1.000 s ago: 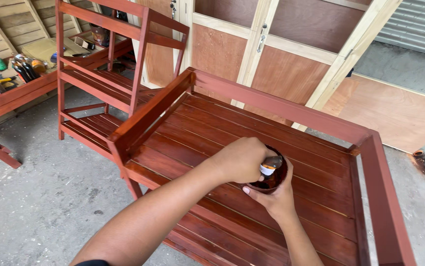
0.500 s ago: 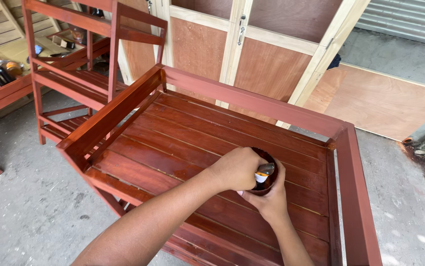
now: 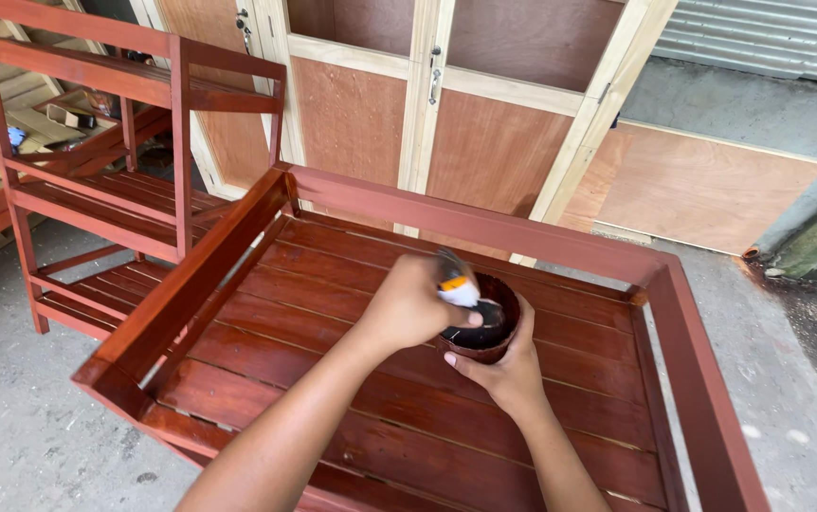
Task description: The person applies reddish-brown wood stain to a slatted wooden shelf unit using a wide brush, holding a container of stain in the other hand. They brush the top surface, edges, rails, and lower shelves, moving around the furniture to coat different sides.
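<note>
Inside the cup (image 3: 484, 332), the brush (image 3: 456, 284) tip is hidden.

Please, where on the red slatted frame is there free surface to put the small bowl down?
Slats lie bare left of the left hand, toward the side rail, and near the far rail. It is crowded only where the right hand holds the bowl.

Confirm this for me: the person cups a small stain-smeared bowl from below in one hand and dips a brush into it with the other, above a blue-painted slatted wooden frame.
Wrong in one respect: the slatted wooden frame is stained reddish-brown, not blue, as the head view shows. The rest holds: the right hand cups the small bowl from below, and the left hand dips the brush into it.
</note>
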Available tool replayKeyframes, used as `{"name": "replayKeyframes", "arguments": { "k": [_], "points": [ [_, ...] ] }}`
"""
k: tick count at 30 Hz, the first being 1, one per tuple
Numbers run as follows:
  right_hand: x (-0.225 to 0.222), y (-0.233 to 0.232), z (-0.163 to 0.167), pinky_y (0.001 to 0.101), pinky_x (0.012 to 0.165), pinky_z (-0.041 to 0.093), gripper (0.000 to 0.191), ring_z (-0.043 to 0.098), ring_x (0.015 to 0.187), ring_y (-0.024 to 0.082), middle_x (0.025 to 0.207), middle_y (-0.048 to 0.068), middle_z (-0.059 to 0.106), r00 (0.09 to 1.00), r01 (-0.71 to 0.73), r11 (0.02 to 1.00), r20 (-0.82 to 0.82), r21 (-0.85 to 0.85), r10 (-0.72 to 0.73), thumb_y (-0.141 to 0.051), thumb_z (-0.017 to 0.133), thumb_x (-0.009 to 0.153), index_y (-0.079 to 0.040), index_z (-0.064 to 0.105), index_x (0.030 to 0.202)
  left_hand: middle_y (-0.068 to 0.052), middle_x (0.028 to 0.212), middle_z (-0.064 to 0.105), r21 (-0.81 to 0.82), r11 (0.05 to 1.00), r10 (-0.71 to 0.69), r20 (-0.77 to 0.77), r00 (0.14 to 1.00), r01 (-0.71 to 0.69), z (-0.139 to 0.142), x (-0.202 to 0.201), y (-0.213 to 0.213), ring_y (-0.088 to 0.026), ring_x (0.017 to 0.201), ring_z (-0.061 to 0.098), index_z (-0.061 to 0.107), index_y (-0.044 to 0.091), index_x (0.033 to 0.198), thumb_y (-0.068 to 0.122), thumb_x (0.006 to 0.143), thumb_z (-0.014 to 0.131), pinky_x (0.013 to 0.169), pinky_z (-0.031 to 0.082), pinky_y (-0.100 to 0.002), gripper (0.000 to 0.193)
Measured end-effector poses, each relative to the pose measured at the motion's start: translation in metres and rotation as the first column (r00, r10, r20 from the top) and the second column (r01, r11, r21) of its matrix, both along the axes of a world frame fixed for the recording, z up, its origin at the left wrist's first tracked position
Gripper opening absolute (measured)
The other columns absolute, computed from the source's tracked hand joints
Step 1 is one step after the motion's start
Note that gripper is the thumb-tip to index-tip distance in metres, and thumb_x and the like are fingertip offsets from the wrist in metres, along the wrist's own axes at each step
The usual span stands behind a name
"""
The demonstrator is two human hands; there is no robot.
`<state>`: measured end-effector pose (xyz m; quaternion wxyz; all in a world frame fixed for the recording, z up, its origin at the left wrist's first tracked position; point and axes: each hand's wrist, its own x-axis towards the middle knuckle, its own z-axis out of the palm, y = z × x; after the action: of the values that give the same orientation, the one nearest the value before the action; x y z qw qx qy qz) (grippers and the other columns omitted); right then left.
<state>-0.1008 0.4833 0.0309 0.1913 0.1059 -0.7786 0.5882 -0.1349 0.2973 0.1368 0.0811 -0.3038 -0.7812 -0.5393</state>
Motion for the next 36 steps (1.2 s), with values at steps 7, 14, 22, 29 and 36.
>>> {"name": "replayKeyframes", "arguments": {
  "k": [7, 14, 22, 29, 36],
  "points": [
    [-0.036, -0.026, -0.021, 0.0433, 0.112, 0.047, 0.111, 0.055, 0.134, 0.03, 0.144, 0.019, 0.052, 0.998, -0.008, 0.997, -0.067, -0.071, 0.003, -0.023, 0.093, 0.067, -0.005, 0.023, 0.151, -0.013, 0.093, 0.076, 0.771, 0.604, -0.285, 0.444, 0.849, -0.201, -0.045, -0.053, -0.066, -0.025, 0.082, 0.075, 0.07, -0.004, 0.101, -0.003, 0.081, 0.076, 0.073, 0.062, -0.041, 0.02],
    [-0.052, -0.046, -0.027, 0.0452, 0.112, 0.048, 0.114, 0.055, 0.135, 0.032, 0.144, 0.021, 0.052, 1.0, 0.018, 1.0, -0.013, -0.017, -0.018, -0.029, 0.093, 0.066, -0.006, 0.022, 0.151, -0.008, 0.098, 0.076, 0.747, 0.577, -0.37, 0.599, 0.71, -0.33, -0.067, -0.07, -0.093, -0.019, 0.089, 0.076, 0.066, 0.008, 0.115, 0.008, 0.084, 0.071, 0.074, 0.065, -0.038, 0.032],
    [-0.045, -0.049, -0.014, 0.0445, 0.112, 0.047, 0.111, 0.058, 0.134, 0.031, 0.142, 0.018, 0.057, 0.998, 0.057, 0.998, -0.016, 0.04, -0.056, -0.024, 0.095, 0.064, -0.006, 0.026, 0.149, -0.01, 0.092, 0.071, 0.384, 0.899, -0.368, 0.404, 0.837, 0.21, -0.053, -0.077, -0.126, -0.018, 0.068, 0.065, 0.07, 0.008, 0.123, 0.034, 0.084, 0.082, 0.056, 0.051, -0.028, 0.049],
    [-0.033, -0.04, 0.0, 0.0433, 0.11, 0.05, 0.108, 0.06, 0.132, 0.03, 0.139, 0.018, 0.059, 0.994, 0.103, 0.993, -0.052, 0.049, -0.101, -0.022, 0.095, 0.064, -0.006, 0.028, 0.148, -0.01, 0.119, 0.068, 0.405, 0.534, -0.845, 0.263, 0.465, 0.742, -0.012, -0.058, -0.146, -0.018, 0.095, 0.072, 0.056, 0.012, 0.143, 0.06, 0.055, 0.092, 0.082, 0.06, -0.029, 0.106],
    [-0.032, -0.03, 0.003, 0.0428, 0.111, 0.049, 0.107, 0.061, 0.13, 0.027, 0.138, 0.017, 0.06, 0.989, 0.128, 0.991, -0.078, 0.026, -0.125, -0.009, 0.092, 0.063, -0.007, 0.027, 0.148, -0.022, 0.139, 0.062, 0.415, 0.564, -0.807, 0.458, 0.372, 0.714, -0.015, -0.035, -0.114, -0.034, 0.128, 0.061, 0.042, -0.003, 0.157, 0.032, 0.053, 0.1, 0.111, 0.056, -0.044, 0.124]
  ]
}}
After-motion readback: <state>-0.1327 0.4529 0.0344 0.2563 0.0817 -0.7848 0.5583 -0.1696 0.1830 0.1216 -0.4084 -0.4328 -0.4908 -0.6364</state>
